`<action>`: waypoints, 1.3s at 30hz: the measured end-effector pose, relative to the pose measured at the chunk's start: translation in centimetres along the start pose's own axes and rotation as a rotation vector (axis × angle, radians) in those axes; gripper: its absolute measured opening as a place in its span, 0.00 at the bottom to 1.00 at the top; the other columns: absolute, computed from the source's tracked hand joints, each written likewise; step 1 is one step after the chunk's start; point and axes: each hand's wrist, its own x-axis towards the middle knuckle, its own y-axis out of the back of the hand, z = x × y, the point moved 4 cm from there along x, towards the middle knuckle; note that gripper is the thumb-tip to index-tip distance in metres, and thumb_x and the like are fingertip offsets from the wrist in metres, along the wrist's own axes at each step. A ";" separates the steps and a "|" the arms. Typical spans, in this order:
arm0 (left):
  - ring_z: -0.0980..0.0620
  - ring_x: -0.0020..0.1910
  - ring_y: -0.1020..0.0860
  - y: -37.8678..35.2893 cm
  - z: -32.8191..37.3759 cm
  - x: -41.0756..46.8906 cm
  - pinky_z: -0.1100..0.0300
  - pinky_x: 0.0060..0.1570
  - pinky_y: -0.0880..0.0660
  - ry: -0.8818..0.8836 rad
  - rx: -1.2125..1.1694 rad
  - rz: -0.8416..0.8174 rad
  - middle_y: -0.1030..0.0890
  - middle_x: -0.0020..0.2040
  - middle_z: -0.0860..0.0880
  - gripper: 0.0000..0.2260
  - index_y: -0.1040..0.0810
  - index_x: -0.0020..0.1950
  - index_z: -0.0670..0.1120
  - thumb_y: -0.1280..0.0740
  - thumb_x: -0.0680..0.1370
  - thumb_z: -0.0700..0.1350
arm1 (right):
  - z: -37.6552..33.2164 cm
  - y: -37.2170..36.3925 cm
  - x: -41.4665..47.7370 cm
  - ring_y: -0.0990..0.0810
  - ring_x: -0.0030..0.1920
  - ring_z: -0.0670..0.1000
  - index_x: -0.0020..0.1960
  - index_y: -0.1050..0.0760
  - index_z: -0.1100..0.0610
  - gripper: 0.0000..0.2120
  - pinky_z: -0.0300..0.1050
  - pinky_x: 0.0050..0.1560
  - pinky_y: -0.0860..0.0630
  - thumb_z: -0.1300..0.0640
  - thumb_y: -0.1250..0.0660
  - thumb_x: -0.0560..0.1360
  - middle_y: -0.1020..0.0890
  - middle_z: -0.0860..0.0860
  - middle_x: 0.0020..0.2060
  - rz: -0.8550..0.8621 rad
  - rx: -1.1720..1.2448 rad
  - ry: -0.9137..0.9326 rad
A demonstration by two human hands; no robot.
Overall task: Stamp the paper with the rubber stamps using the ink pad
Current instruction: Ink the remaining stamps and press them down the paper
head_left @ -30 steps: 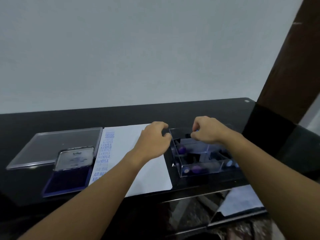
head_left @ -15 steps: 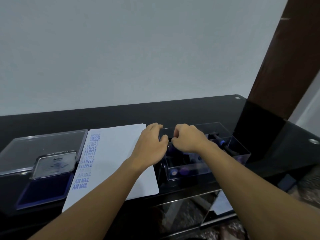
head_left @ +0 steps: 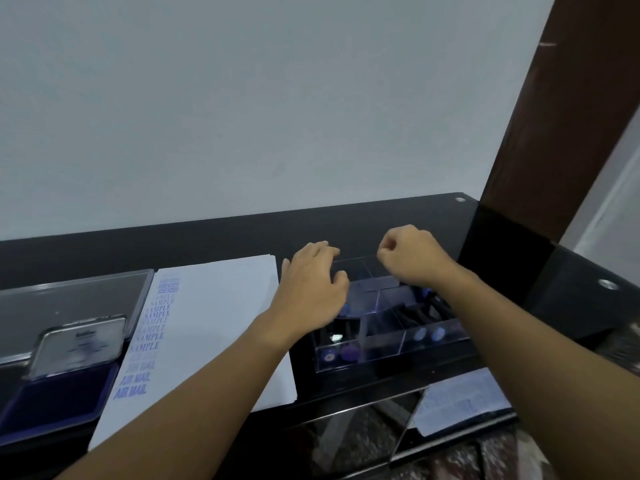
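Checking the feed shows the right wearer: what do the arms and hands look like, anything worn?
Left forearm and right forearm are bare; no sleeves in view. Left hand and right hand wear no gloves; no rings, watch or bands show.

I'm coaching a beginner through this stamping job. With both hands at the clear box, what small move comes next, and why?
Probably lower the right hand into the clear box and pinch one stamp. No stamp shows in its curled fingers, the ink pad lies open, the paper has bare space beside the printed column, and the left hand rests on the box's corner.
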 end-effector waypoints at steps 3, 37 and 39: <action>0.51 0.76 0.39 -0.9 1.8 1.4 0.41 0.76 0.47 -0.044 0.041 -0.044 0.33 0.76 0.51 0.20 0.31 0.74 0.47 0.41 0.82 0.48 | 1.7 1.8 0.8 0.19 0.41 0.51 0.44 0.21 0.52 0.08 0.49 0.47 0.20 0.57 0.39 0.77 0.18 0.51 0.42 0.015 -0.104 -0.046; 0.49 0.73 0.35 0.3 3.8 1.8 0.48 0.71 0.41 -0.084 0.125 -0.133 0.30 0.74 0.49 0.20 0.30 0.73 0.44 0.41 0.82 0.46 | 4.4 2.0 1.5 0.24 0.46 0.52 0.42 0.28 0.47 0.05 0.47 0.47 0.27 0.53 0.39 0.77 0.20 0.49 0.47 -0.170 -0.317 -0.024; 0.50 0.75 0.37 1.5 3.2 1.1 0.48 0.74 0.42 -0.070 0.117 -0.122 0.33 0.76 0.50 0.21 0.32 0.75 0.44 0.41 0.82 0.46 | 3.5 2.3 1.2 0.25 0.44 0.51 0.44 0.29 0.48 0.08 0.48 0.48 0.27 0.56 0.43 0.79 0.19 0.51 0.49 -0.148 -0.288 0.005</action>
